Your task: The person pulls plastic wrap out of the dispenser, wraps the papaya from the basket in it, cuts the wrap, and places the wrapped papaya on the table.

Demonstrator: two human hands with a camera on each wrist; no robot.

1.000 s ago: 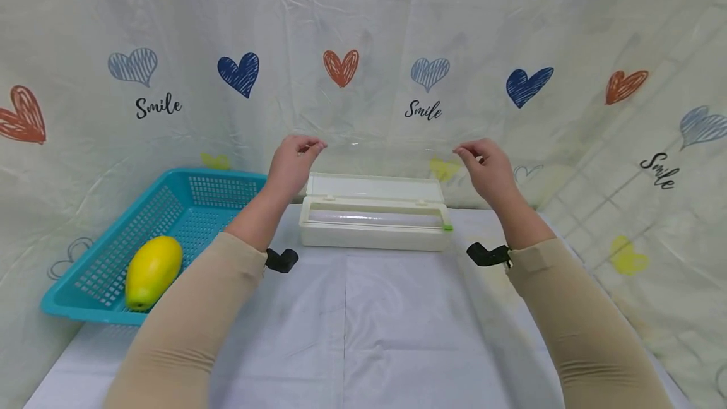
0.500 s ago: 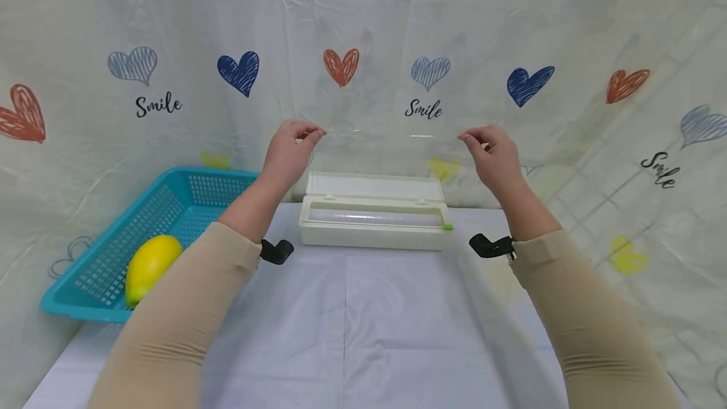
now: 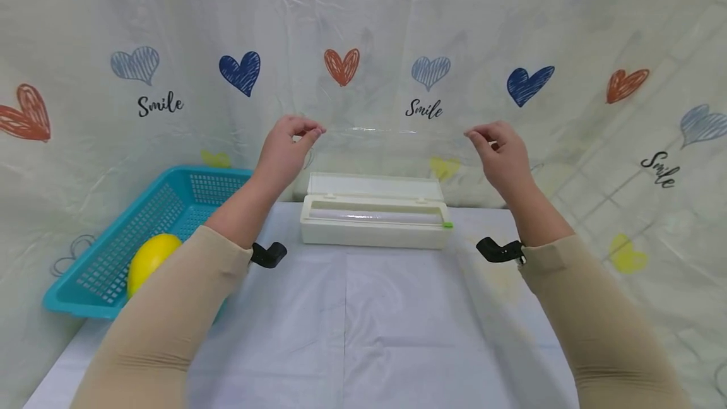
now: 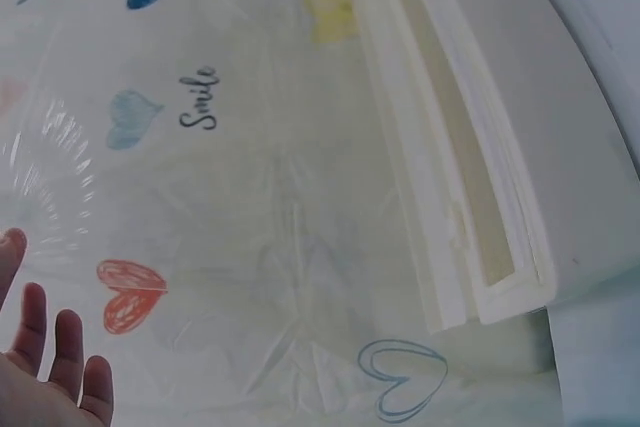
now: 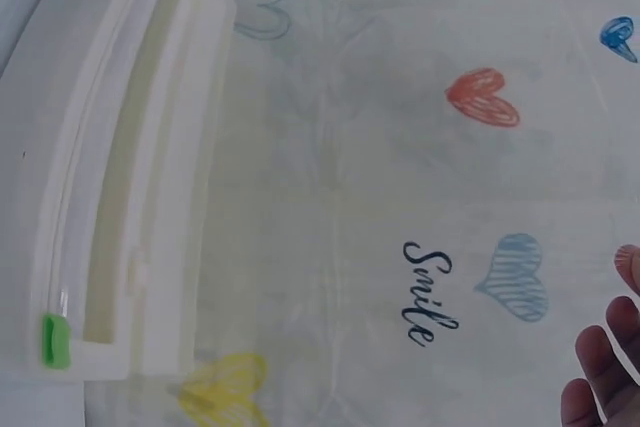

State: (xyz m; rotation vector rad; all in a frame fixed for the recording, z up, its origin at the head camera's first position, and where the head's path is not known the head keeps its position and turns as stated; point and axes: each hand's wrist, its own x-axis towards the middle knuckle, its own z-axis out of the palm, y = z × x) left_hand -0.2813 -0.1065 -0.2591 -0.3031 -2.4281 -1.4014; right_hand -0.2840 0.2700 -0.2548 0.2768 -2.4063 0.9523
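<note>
A nearly invisible sheet of cling film spans the gap between both hands, its top edge glinting. Thumb and fingertips of my left hand pinch its left end; my right hand pinches the other. Both are raised above and to either side of a white cling film dispenser with its lid up. Inside lies a clear film roll. A green slider sits at the dispenser's right end. Only fingers of the left hand and right hand enter the wrist views, at the corners.
On the left stands a blue plastic basket holding a yellow papaya-like fruit, partly behind my left sleeve. White cloth covers the table. A heart-printed plastic curtain hangs close behind the dispenser.
Both hands have risen and spread apart slightly, the right moving right. The film's edge between them now shows as a longer, straighter glint. My left forearm covers more of the basket and fruit.
</note>
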